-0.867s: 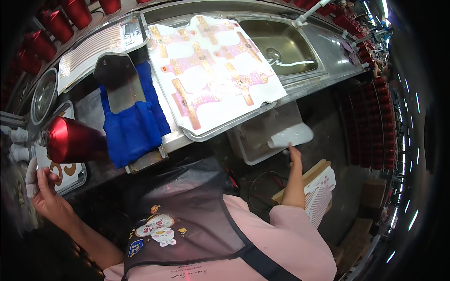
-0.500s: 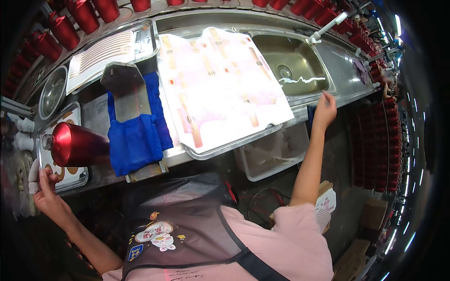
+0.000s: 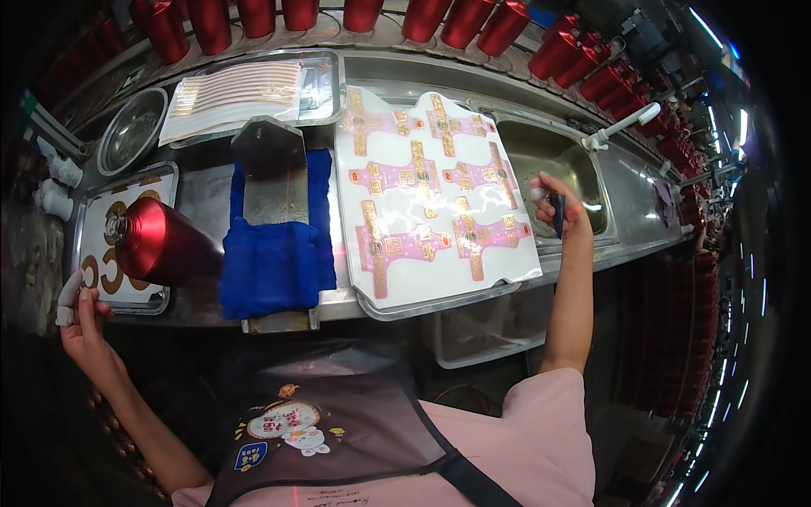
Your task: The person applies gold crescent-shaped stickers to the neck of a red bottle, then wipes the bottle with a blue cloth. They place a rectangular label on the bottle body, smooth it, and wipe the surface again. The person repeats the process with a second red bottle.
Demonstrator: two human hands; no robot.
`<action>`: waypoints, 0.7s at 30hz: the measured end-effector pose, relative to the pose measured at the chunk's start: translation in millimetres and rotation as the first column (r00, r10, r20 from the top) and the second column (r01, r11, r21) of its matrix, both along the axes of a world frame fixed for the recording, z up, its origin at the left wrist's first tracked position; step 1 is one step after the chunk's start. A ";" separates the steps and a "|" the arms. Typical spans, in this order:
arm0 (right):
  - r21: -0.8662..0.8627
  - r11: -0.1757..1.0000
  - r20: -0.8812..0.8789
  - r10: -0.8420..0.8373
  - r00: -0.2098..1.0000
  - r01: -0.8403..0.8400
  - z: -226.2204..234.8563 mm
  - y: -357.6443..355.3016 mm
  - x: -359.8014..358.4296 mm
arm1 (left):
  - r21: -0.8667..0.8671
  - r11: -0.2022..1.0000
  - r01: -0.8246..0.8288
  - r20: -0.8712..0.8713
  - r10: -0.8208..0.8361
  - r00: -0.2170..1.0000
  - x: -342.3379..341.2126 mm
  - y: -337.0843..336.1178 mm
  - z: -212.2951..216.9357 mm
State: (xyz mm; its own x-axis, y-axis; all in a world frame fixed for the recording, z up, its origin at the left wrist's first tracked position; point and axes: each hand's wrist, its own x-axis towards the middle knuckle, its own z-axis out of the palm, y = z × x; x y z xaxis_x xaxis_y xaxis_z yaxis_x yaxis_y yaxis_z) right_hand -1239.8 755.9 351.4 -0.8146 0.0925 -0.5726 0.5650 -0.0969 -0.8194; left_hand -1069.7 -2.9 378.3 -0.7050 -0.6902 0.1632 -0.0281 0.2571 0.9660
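Observation:
My right hand (image 3: 564,209) is over the front rim of the sink, its fingers closed on a small dark flat piece (image 3: 557,215). A white covering shows at one fingertip. My left hand (image 3: 91,331) is at the left end of the bench with its fingers apart, a white covering on one finger. It is nearest to a tray (image 3: 166,297) of gold C-shaped stickers (image 3: 111,269). A shiny red bottle (image 3: 160,245) lies on its side, its base against a blue cloth (image 3: 270,269) draped over a metal stand (image 3: 270,160). A white sheet of pink and gold labels (image 3: 429,182) lies between stand and sink.
A metal sink (image 3: 541,160) with a white tap (image 3: 629,122) is at right. Farther back are a metal bowl (image 3: 133,131) and a tray of striped strips (image 3: 232,93). Red bottles (image 3: 363,13) line the back. A pale bin (image 3: 486,334) sits below the bench.
My right hand has closed on the dark piece, which was at the bench edge, and lifted it over the sink rim. The view has shifted; my left hand stays near the sticker tray.

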 end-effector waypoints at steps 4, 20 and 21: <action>0.331 0.914 -0.096 0.279 0.956 -0.233 37.2 -51.9 0.4 | 0.015 0.999 0.052 -0.025 -0.051 0.998 -14.6 5.1 2.0; 0.141 0.989 0.032 0.033 0.999 -0.037 13.9 -18.7 -10.9 | 0.138 0.989 -0.054 -0.017 0.057 0.998 6.1 -2.8 -11.9; 0.212 0.964 0.042 0.158 0.987 -0.163 28.8 -49.6 -10.2 | 0.121 0.993 -0.016 -0.035 0.020 0.999 4.1 -0.6 -12.3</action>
